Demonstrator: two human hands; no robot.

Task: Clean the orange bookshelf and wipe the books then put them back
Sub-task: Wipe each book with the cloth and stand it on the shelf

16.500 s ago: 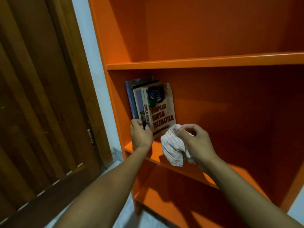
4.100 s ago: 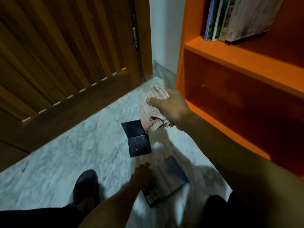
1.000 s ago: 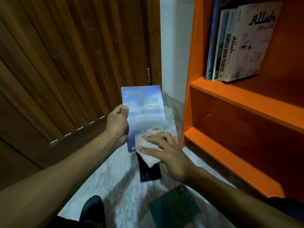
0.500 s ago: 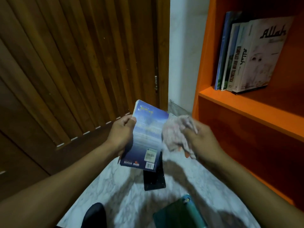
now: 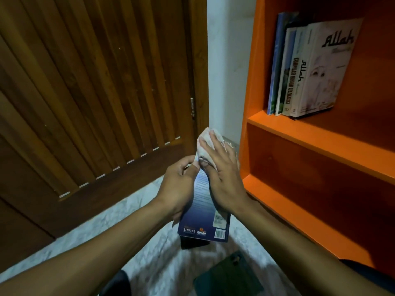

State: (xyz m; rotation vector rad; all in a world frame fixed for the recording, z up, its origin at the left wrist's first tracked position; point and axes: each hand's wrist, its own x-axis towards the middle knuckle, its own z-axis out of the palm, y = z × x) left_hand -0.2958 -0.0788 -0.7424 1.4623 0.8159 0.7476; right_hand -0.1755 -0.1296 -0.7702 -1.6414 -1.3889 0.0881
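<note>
A marble floor (image 5: 89, 233) ran between a slatted wooden door (image 5: 96, 92) and the orange bookshelf (image 5: 320, 146), where four books (image 5: 307, 67) stood upright. In the head view, the left hand (image 5: 177, 184) gripped a blue book (image 5: 205, 218), fingers curled round its edge. The right hand (image 5: 222, 178) pressed a white cloth (image 5: 206, 142) under nearly straight fingers against the cover. Below the hands lay what seemed two dark books (image 5: 228, 276).

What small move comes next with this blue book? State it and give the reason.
Probably draw the cloth down the cover toward the barcode. The right hand presses it only at the top of the blue book, which the left hand grips; the lower cover looks unwiped.
</note>
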